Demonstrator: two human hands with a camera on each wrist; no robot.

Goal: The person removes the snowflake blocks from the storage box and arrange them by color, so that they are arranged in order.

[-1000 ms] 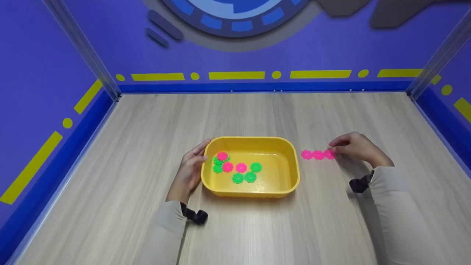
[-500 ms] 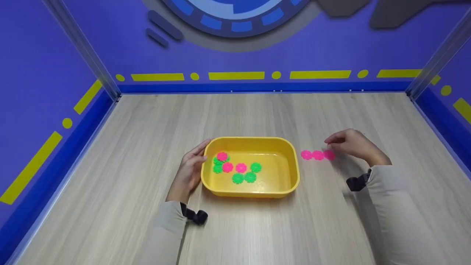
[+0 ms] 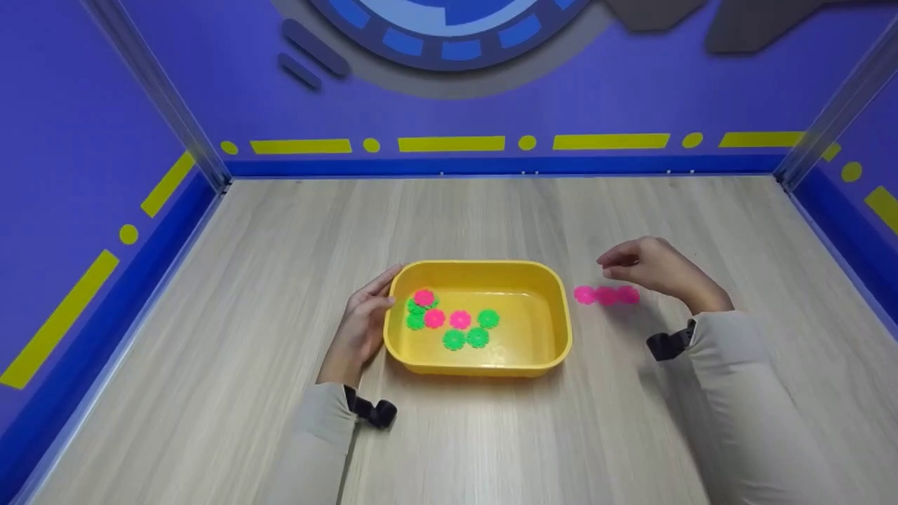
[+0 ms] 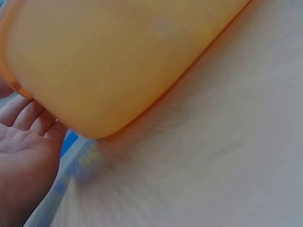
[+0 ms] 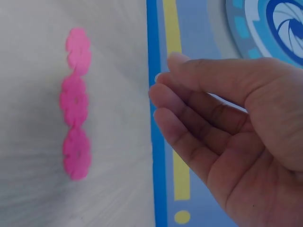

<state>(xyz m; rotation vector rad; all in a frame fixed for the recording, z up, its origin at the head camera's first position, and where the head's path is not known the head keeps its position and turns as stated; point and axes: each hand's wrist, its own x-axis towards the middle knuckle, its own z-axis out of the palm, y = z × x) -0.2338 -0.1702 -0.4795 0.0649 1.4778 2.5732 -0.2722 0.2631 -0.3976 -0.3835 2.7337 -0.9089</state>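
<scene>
A yellow tub (image 3: 533,315) holds several pink and green flower-shaped discs, most toward its left side. My left hand (image 3: 356,330) grips the tub's left end, thumb over the rim; in the left wrist view its fingers lie against the tub wall (image 4: 104,71). To the right of the tub, three pink discs (image 3: 607,295) lie joined in a row on the table. My right hand (image 3: 666,270) is raised just behind and above that row, holding nothing. In the right wrist view its fingers are loosely bent, apart from the pink row (image 5: 75,101).
The pale wood table (image 3: 295,280) runs back to a blue and purple wall (image 3: 463,116) with yellow marks. Similar side walls stand at left and right. Black straps with small devices sit on both wrists.
My right hand has let go of the right end of the pink row, then risen and moved left and away from me. The left hand and the tub have stayed put.
</scene>
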